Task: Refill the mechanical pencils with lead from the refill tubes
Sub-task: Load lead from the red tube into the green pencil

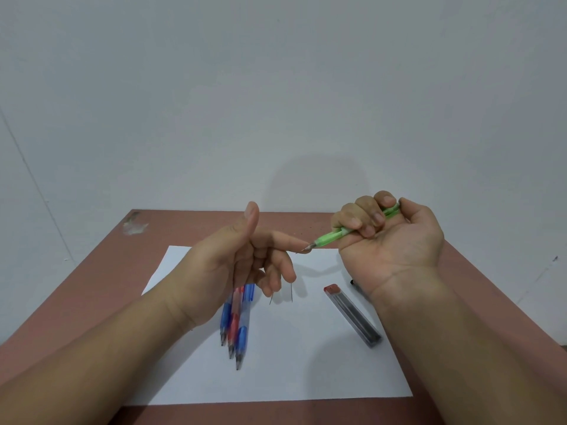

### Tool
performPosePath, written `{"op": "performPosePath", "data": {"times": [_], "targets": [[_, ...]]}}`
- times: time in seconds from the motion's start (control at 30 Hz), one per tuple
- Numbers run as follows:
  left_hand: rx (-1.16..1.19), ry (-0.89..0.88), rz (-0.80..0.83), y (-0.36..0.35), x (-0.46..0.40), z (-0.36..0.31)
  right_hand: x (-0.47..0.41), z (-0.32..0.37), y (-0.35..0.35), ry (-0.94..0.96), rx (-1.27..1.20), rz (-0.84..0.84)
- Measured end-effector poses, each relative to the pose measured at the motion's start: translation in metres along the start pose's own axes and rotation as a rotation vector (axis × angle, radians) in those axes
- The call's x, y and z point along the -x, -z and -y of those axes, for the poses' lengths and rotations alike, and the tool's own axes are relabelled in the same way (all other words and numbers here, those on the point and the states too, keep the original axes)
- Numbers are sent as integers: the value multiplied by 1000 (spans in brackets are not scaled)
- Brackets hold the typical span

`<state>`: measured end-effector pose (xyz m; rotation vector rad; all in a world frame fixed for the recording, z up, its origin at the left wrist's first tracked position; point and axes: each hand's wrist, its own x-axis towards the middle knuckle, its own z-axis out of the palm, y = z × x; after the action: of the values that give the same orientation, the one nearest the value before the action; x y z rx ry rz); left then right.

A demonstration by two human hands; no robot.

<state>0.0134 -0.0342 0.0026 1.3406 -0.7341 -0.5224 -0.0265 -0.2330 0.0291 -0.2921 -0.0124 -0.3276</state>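
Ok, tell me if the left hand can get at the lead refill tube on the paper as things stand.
Probably yes. The left hand holds nothing, only its forefinger touching the green pencil tip, and bare white paper lies between it and the refill tube.

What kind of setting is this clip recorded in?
Probably a plain desk against a bare wall: a reddish-brown table, a white paper sheet, pencils and a lead refill tube.
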Motion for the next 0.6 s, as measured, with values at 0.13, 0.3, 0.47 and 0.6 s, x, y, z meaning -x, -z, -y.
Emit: {"op": "performPosePath", "data": {"times": [0.13, 0.3, 0.47, 0.6], "targets": [[-30, 4, 5, 2, -1, 1, -1, 1, 1, -12, 22, 5], [-309, -35, -59, 2, 3, 0, -1, 0, 1, -12, 72, 6], [-567, -80, -152, -1, 5, 2, -3, 0, 3, -16, 85, -8], [-693, -150, -215, -2, 3, 4, -2, 0, 2, -18, 86, -9]]}}
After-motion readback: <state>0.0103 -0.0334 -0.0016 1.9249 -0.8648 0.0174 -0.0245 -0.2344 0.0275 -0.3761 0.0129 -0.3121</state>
